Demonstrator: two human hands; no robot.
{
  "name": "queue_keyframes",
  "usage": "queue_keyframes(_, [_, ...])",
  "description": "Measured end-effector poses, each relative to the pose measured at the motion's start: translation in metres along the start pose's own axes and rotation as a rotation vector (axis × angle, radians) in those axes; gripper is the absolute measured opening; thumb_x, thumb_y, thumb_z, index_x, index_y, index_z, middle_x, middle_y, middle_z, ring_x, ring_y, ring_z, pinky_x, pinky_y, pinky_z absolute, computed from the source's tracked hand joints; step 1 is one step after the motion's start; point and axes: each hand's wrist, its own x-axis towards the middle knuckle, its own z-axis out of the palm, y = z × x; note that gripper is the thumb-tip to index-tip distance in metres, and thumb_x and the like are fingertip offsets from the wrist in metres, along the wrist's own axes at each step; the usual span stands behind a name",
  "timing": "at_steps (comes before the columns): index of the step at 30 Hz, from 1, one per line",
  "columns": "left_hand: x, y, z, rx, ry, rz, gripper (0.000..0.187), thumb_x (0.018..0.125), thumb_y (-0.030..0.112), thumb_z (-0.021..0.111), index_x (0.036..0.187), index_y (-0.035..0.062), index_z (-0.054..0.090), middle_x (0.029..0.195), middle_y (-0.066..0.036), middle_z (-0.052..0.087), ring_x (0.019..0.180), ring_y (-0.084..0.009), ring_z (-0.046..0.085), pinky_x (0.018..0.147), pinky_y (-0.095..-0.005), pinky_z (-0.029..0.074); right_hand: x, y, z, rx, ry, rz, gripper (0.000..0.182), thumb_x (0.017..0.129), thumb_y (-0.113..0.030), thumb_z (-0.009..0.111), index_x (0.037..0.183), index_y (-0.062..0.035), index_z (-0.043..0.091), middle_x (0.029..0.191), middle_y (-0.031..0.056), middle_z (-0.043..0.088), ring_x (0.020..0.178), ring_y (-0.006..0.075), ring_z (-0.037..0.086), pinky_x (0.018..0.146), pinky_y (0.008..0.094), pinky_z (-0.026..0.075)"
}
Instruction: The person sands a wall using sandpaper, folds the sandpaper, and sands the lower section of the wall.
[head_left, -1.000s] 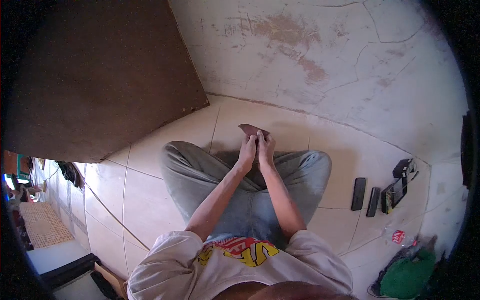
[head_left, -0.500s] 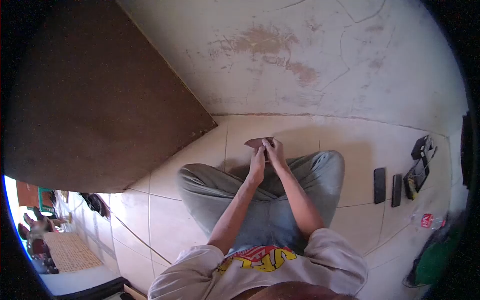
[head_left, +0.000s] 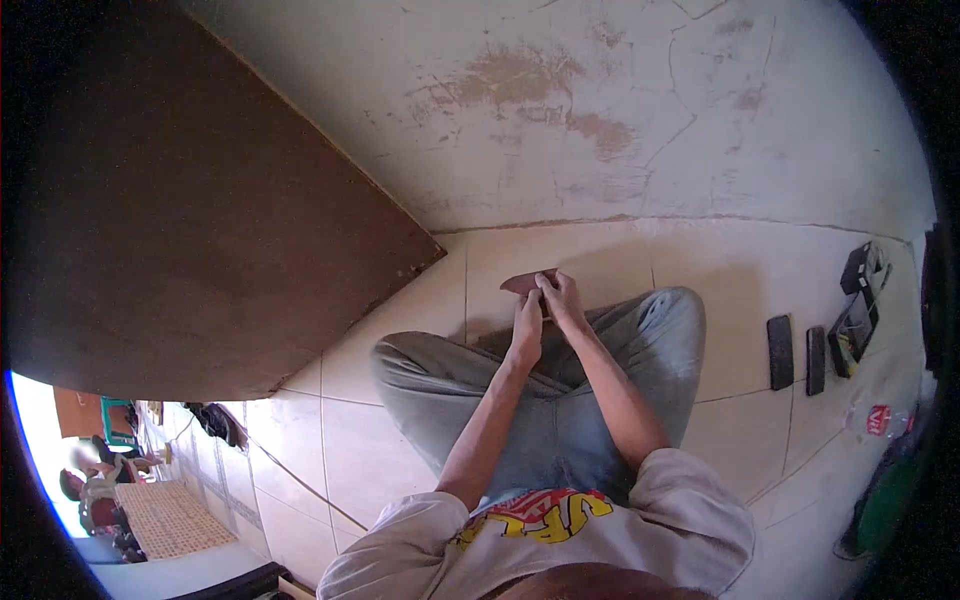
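Note:
Above my crossed legs, a reddish-brown curved flat piece (head_left: 520, 283) is held between both hands, its pointed end toward the left. My left hand (head_left: 527, 318) is closed around the lower part of the piece. My right hand (head_left: 563, 299) pinches it at its right side, with the thumb pressed on it. The two hands touch or nearly touch each other. Fingers behind the piece are hidden, and its material is too small to tell.
A large brown panel (head_left: 210, 210) stands at the left, by the scuffed wall (head_left: 620, 120). On the tiled floor at the right lie dark bars (head_left: 780, 352), a black box (head_left: 855, 330) and a plastic bottle (head_left: 880, 420). Another person (head_left: 95, 490) sits at the far left.
The view has shifted slightly, so legs, hands and floor objects appear further right. Both hands keep hold of the brown piece, with the fingers slightly moved on it.

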Motion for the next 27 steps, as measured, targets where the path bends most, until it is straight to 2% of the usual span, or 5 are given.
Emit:
queue_keyframes(11, [-0.007,0.010,0.007,0.045,0.071,0.010,0.034,0.091,0.022,0.041,0.116,0.0013,0.050,0.107,-0.008,0.056,0.099,-0.0182,0.051,0.087,-0.0315,0.040,-0.008,-0.029,-0.014,0.219,-0.125,0.014,0.023,0.090,-0.018,0.058,0.099,0.0025,0.063,0.090,0.0068,0.065,0.081,0.0123,0.058,0.072,0.0282,0.048])
queue_keyframes(13, [-0.008,0.011,0.007,0.012,0.026,0.042,0.034,0.091,0.021,0.041,0.118,0.0012,0.049,0.111,-0.008,0.054,0.101,-0.0184,0.050,0.088,-0.0316,0.040,-0.008,-0.032,-0.016,0.192,-0.099,0.019,0.031,0.088,-0.025,0.058,0.099,0.0035,0.061,0.089,0.0157,0.067,0.081,0.0242,0.064,0.073,0.0372,0.047])
queue_keyframes(16, [-0.008,0.010,0.008,-0.011,0.048,0.033,0.035,0.091,0.021,0.041,0.119,0.0013,0.048,0.112,-0.008,0.055,0.104,-0.0190,0.050,0.089,-0.0317,0.040,-0.008,-0.037,-0.016,0.252,-0.124,0.057,0.023,0.090,-0.018,0.059,0.101,0.0020,0.063,0.094,0.0061,0.064,0.083,0.0117,0.057,0.073,0.0277,0.047])
queue_keyframes(22, [-0.005,0.007,0.004,-0.025,0.033,-0.010,0.034,0.090,0.019,0.042,0.116,-0.0015,0.049,0.108,-0.011,0.058,0.098,-0.0199,0.054,0.085,-0.0324,0.043,-0.008,-0.038,-0.017,0.208,-0.134,0.063,0.030,0.089,-0.024,0.057,0.098,0.0041,0.061,0.089,0.0138,0.067,0.081,0.0209,0.061,0.073,0.0361,0.047])
queue_keyframes(27, [-0.005,0.008,0.006,-0.032,0.034,0.045,0.033,0.090,0.019,0.042,0.114,-0.0013,0.051,0.104,-0.009,0.059,0.095,-0.0183,0.055,0.082,-0.0317,0.044,-0.009,-0.041,-0.018,0.312,-0.157,0.009,0.029,0.088,-0.023,0.057,0.095,0.0047,0.061,0.086,0.0115,0.065,0.079,0.0177,0.058,0.074,0.0351,0.046])
